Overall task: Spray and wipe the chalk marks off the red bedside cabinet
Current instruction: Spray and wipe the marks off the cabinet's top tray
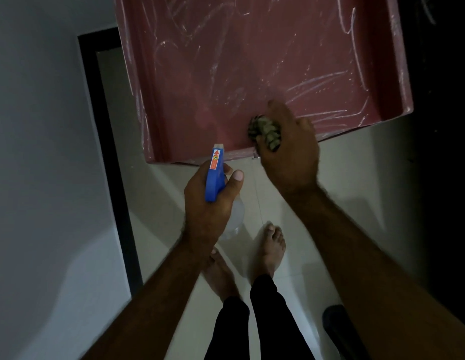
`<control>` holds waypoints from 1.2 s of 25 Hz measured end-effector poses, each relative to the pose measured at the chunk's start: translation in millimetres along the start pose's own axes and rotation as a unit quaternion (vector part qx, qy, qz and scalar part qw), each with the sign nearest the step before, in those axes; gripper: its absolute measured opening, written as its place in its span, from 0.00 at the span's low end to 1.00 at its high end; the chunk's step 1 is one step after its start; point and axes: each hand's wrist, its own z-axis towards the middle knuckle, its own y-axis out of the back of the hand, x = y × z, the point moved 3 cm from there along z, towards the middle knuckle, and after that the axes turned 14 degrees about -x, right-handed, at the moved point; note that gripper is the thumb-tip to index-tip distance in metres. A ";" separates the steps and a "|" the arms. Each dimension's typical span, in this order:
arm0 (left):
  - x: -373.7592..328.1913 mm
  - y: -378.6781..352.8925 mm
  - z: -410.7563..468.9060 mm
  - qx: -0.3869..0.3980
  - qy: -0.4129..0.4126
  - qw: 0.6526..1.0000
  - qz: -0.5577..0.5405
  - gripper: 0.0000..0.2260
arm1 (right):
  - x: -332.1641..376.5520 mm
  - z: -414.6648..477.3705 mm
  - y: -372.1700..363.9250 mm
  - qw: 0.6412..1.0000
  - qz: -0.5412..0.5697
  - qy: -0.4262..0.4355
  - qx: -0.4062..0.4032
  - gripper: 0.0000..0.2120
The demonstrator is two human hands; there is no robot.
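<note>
The red bedside cabinet (226, 74) fills the upper middle of the view, its recessed top scrawled with white chalk marks (317, 79), thickest toward the right. My left hand (208, 201) grips a spray bottle (215, 175) with a blue trigger head and a clear body, its nozzle pointing at the cabinet's near edge. My right hand (288, 149) holds a bunched, patterned cloth (265, 131) against the cabinet top at its near rim.
A pale wall (44, 152) with a black skirting strip (109, 152) runs along the left. My bare feet (270, 248) stand on the light tiled floor (343, 203) just below the cabinet. A dark object (338, 326) lies at lower right; dark furniture stands on the right.
</note>
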 end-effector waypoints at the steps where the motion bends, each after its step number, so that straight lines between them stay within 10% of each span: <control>1: -2.0 -1.6 0.2 0.009 -0.005 1.000 0.001 0.13 | -8.1 5.9 5.4 0.999 0.002 -0.037 -0.032 0.31; 11: -10.0 -32.1 -5.3 0.108 -0.075 0.988 0.076 0.19 | -81.1 -36.7 75.8 0.900 0.200 -0.364 -0.131 0.32; 30: -30.2 -83.1 -17.4 0.164 -0.073 0.973 0.144 0.20 | -104.1 -48.5 91.5 0.868 0.243 -0.414 -0.126 0.33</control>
